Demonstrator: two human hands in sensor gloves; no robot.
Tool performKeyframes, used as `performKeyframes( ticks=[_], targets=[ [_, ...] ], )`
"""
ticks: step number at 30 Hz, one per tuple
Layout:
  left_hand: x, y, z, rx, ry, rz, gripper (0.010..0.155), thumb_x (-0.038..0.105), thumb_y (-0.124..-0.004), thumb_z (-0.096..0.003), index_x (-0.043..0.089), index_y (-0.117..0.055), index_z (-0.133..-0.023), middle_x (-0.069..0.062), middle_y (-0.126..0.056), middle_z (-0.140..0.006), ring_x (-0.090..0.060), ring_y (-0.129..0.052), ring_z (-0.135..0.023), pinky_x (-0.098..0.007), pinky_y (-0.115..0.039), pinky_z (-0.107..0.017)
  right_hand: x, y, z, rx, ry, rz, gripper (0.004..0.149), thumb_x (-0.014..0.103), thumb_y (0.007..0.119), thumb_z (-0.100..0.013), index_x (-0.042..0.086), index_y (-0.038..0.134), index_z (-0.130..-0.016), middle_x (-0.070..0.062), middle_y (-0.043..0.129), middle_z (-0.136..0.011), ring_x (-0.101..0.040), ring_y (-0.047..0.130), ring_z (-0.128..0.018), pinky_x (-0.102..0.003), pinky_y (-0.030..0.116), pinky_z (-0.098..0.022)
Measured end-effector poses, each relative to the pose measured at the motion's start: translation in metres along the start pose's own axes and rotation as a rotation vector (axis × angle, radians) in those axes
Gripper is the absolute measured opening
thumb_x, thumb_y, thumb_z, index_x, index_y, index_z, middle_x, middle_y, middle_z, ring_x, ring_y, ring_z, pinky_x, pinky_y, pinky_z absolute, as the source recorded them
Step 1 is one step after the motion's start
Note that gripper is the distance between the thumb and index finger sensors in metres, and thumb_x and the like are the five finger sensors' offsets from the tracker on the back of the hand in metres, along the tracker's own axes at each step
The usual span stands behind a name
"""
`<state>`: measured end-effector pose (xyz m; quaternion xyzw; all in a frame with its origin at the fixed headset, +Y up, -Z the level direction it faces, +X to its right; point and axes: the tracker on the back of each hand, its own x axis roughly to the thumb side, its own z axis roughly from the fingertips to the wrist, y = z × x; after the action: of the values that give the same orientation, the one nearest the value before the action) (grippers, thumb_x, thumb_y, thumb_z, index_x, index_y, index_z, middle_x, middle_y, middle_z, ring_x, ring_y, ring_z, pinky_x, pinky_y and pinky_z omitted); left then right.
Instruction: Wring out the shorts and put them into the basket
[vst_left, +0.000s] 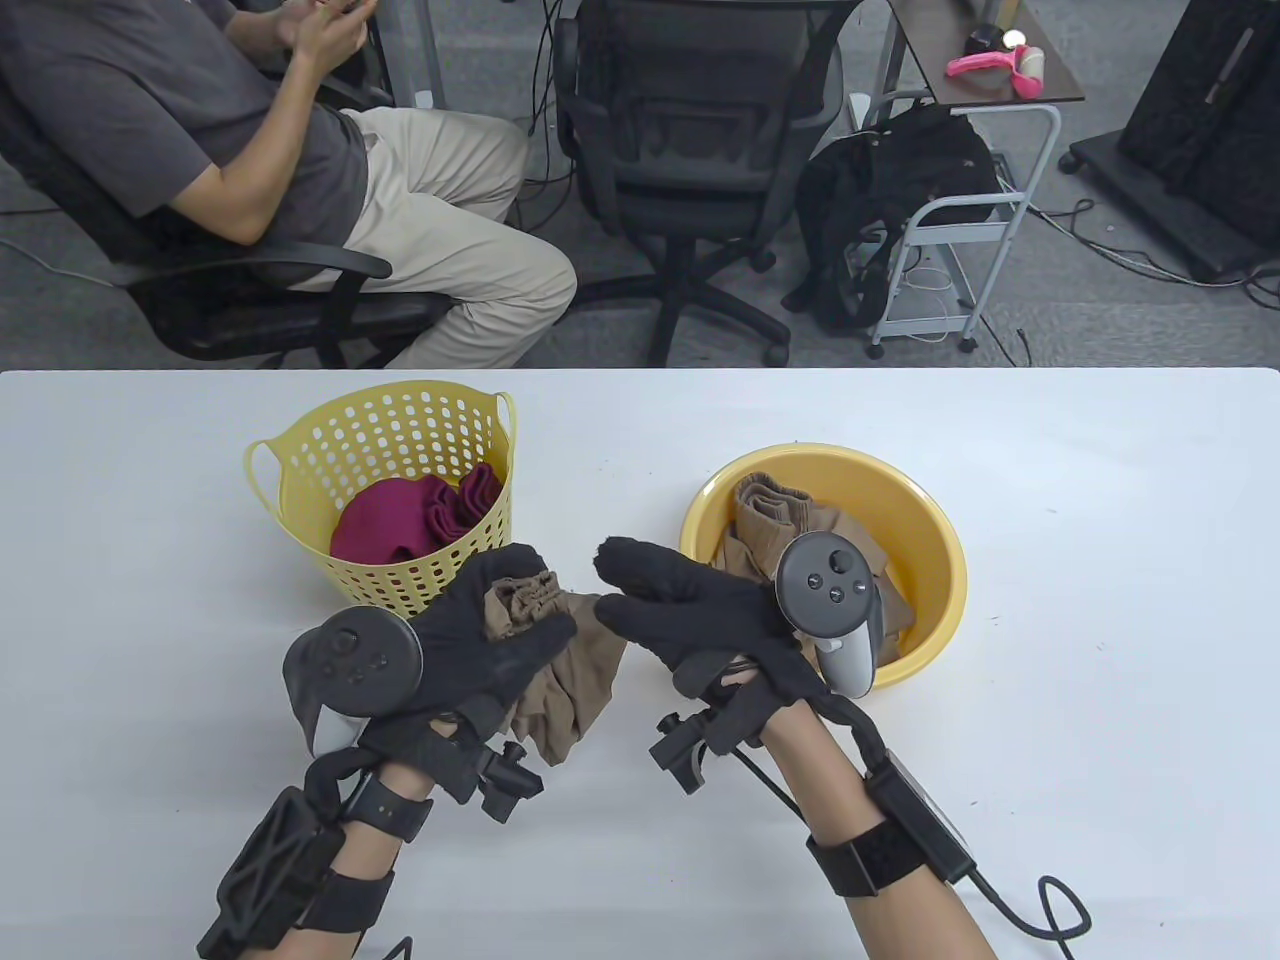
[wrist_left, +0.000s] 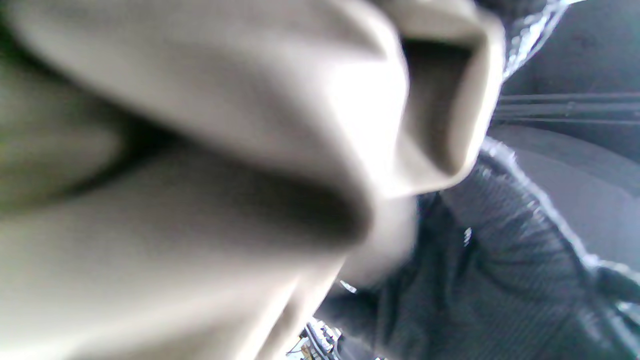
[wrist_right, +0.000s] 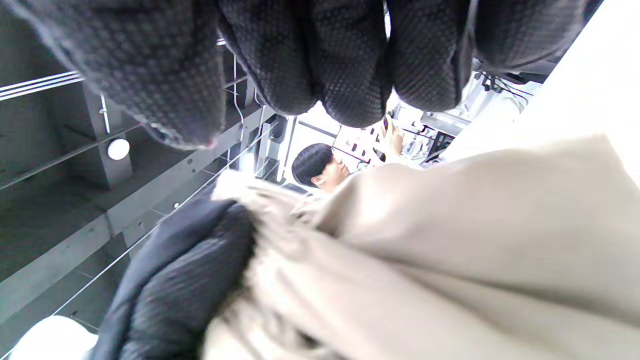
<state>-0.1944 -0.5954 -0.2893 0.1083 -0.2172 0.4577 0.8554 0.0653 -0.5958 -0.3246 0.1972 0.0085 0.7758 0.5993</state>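
Note:
The tan shorts (vst_left: 572, 680) are bunched in my left hand (vst_left: 520, 610), which grips them just above the table in front of the yellow perforated basket (vst_left: 300, 440). Loose cloth hangs below the palm. My right hand (vst_left: 665, 595) is beside them on the right, fingers stretched out leftward and holding nothing, their tips close to the bunch. In the right wrist view the right fingers (wrist_right: 340, 65) hang clear above the shorts (wrist_right: 450, 250), with the left glove (wrist_right: 190, 280) clamped on the cloth. The left wrist view is filled with blurred tan fabric (wrist_left: 200, 200).
A maroon garment (vst_left: 400, 520) lies in the basket. A yellow basin (vst_left: 940, 560) at the right holds another tan garment (vst_left: 770, 510). Beyond the table's far edge are a seated person (vst_left: 250, 150), an office chair (vst_left: 690, 150) and a cart with a black bag (vst_left: 900, 200).

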Motion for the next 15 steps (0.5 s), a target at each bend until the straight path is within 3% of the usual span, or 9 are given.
performKeyframes(
  ticks=[15],
  targets=[
    [-0.002,0.013,-0.001,-0.014,-0.051,0.219,0.057,0.044,-0.092,-0.0544,0.024,-0.062,-0.098,-0.014,-0.080,-0.100,-0.040,-0.097,-0.084,-0.067,-0.075,-0.060,-0.035,-0.020,-0.009,0.128,0.142,-0.039,0.088,0.070,0.081,-0.045,0.011,0.060,-0.108,-0.029,0.059,-0.107,-0.065,0.055,-0.093,-0.076,0.054,-0.060]
  ],
)
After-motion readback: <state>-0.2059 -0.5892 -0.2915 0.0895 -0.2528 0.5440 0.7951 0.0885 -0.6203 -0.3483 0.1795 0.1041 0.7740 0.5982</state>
